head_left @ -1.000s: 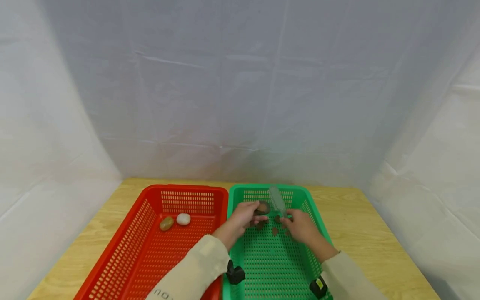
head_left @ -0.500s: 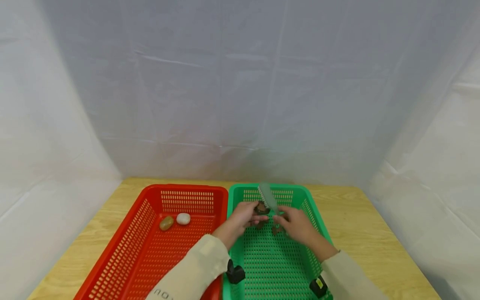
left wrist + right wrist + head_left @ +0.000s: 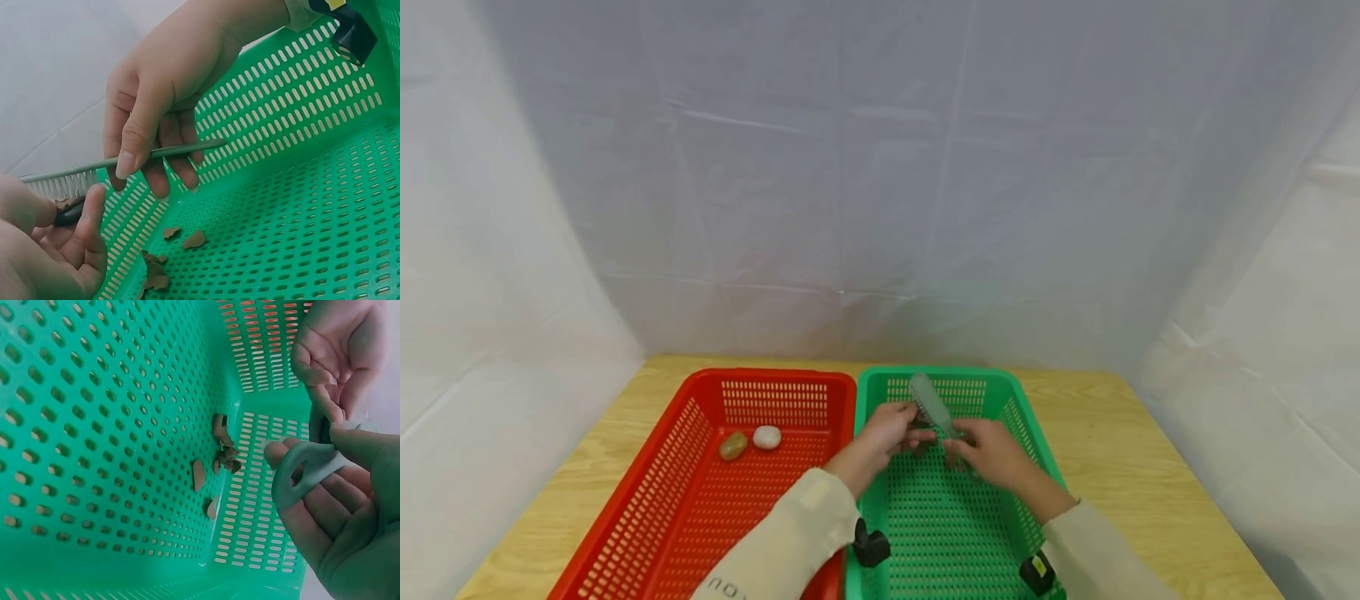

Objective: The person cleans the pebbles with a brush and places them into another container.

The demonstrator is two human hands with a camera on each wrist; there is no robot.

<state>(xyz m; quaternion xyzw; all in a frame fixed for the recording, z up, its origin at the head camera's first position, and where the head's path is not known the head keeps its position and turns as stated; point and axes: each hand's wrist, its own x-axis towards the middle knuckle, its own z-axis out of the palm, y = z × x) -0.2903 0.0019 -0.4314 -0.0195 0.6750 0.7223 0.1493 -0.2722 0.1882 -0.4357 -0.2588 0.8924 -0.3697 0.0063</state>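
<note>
Over the far end of the green basket (image 3: 951, 533), my left hand (image 3: 887, 429) pinches a dark stone (image 3: 70, 214) with a brown crust on top. My right hand (image 3: 996, 452) holds a grey-green brush (image 3: 931, 402) by its handle, thumb on one side and fingers on the other. In the left wrist view the pale bristles (image 3: 65, 185) sit right at the stone's crusted top. The handle's looped end (image 3: 289, 484) shows in the right wrist view. In the head view the brush and fingers mostly hide the stone. Brown flakes (image 3: 156, 277) lie on the basket floor below.
A red basket (image 3: 700, 392) stands against the green one's left side, with a brown stone (image 3: 733, 446) and a white stone (image 3: 767, 437) in it. Both are on a wooden table (image 3: 1120, 467). White sheeting (image 3: 880, 208) rises behind and at both sides.
My right hand has brought the brush leftward, from beside the stone to over it. My left hand stays in place with the stone. The red basket's stones have not moved.
</note>
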